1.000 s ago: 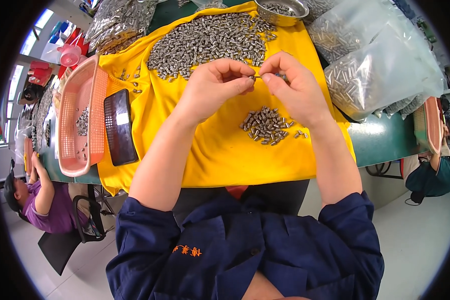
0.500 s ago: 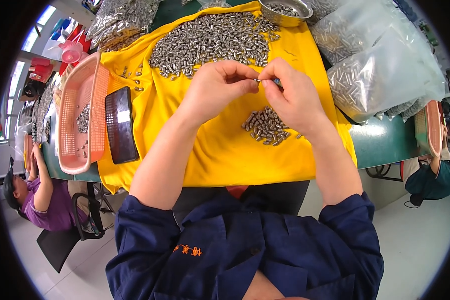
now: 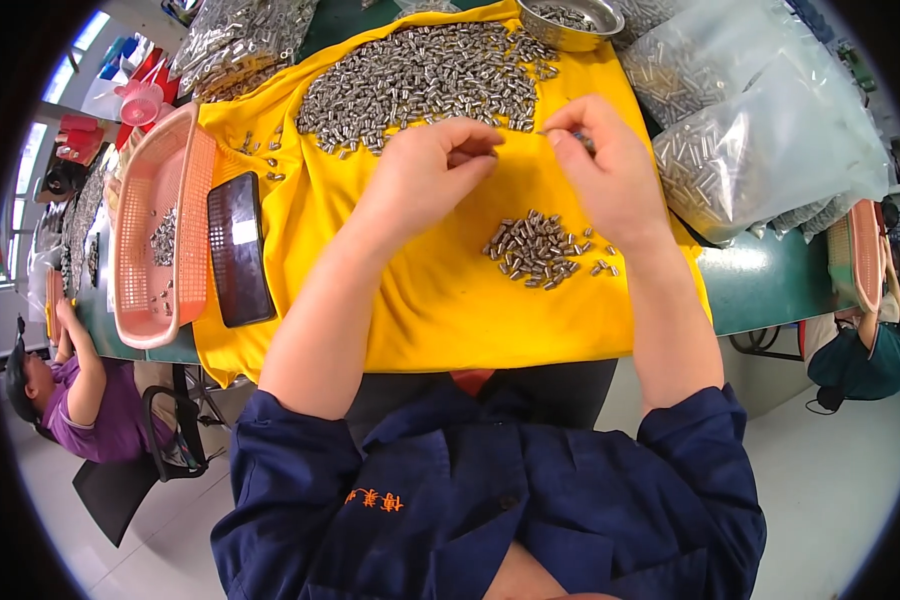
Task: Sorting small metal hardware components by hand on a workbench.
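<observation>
My left hand is raised over the yellow cloth, its fingers curled with thumb and forefinger close together. Whatever sits inside that grip, if anything, is hidden. To the right, apart from it, my right hand is closed around a slim tool; a bit of its bluish body and a thin tip show at the fingers. Below and between the hands lies a small pile of short metal cylinders, with a few loose ones at its right side. Beyond the hands spreads a large heap of similar cylinders.
At left are a pink plastic basket holding some metal parts and a black phone. A metal bowl stands at the back. Clear bags of metal parts lie at right. Co-workers sit at far left and far right.
The hands, fingertips together around a small metal piece before, have drawn apart; the right moved rightward. Loose cylinders right of the small pile now show where the right hand covered them.
</observation>
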### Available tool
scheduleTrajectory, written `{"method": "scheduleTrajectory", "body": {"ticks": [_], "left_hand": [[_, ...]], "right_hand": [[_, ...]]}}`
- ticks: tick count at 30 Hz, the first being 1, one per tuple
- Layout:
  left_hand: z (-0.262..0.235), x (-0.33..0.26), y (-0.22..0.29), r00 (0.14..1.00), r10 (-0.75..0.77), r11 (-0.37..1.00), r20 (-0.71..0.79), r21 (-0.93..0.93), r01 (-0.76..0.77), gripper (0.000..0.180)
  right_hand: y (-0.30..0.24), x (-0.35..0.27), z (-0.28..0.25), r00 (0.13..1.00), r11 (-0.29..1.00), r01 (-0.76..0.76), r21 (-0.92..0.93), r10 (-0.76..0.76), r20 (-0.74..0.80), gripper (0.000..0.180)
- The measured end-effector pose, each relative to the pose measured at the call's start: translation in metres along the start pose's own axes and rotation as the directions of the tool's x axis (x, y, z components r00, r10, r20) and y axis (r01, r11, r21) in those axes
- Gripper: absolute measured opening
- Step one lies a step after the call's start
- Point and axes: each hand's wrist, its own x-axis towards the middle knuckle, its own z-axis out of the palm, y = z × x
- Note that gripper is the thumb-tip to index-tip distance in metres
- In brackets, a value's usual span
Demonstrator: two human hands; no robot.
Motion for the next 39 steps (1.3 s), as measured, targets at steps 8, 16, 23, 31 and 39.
{"method": "scheduleTrajectory", "body": {"ticks": [8, 16, 23, 31, 39], "left_hand": [[0.003, 0.002, -0.005, 1.000, -0.002, 0.949, -0.015, -0.317, -0.003, 0.018], [0.004, -0.003, 0.002, 0.982, -0.066, 0.528, 0.178, -0.829, 0.186, 0.015], [0.005, -0.003, -0.001, 0.982, -0.026, 0.536, 0.188, -0.826, 0.172, 0.015], [0.005, -0.002, 0.004, 0.997, -0.026, 0.755, 0.078, -0.652, 0.071, 0.015], [0.008, 0.003, -0.007, 0.998, -0.032, 0.920, 0.056, -0.389, 0.051, 0.015]], "right_hand": [[-0.002, -0.002, 0.004, 0.996, 0.999, 0.020, 0.046, -0.024, 0.088, 0.009], [-0.002, -0.003, 0.004, 0.987, 0.964, -0.078, 0.254, 0.039, 0.153, 0.007], [-0.004, -0.004, 0.005, 0.987, 0.969, -0.069, 0.238, 0.031, 0.159, 0.006], [-0.011, -0.008, 0.009, 0.983, 0.983, 0.154, -0.099, -0.142, 0.115, 0.005], [0.000, 0.000, -0.008, 0.998, 0.981, -0.055, 0.185, 0.060, -0.021, 0.008]]}}
